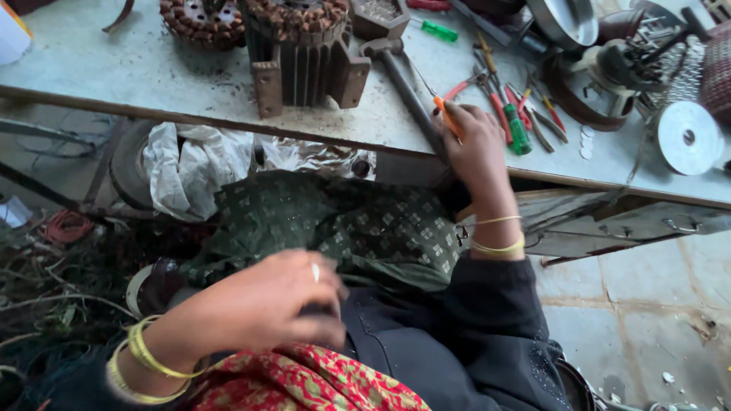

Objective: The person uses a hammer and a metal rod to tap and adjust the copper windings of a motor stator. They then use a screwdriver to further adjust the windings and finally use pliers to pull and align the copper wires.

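My right hand (478,148) rests at the front edge of the workbench (137,72) and grips a thin tool with an orange handle (447,116), its metal shaft pointing up and left. A hammer (403,80) lies just left of that hand. My left hand (263,304) is low in front of my body, fingers curled around something small and dark that I cannot make out. It wears a ring and yellow bangles. A motor stator with copper windings (304,53) stands on the bench at centre left.
Screwdrivers and pliers with red and green handles (514,114) lie right of my right hand. A second winding (199,21) sits far left. Metal discs and pulleys (689,137) crowd the right end. Green patterned cloth (335,221) covers my lap. Wires and scrap (61,251) lie below left.
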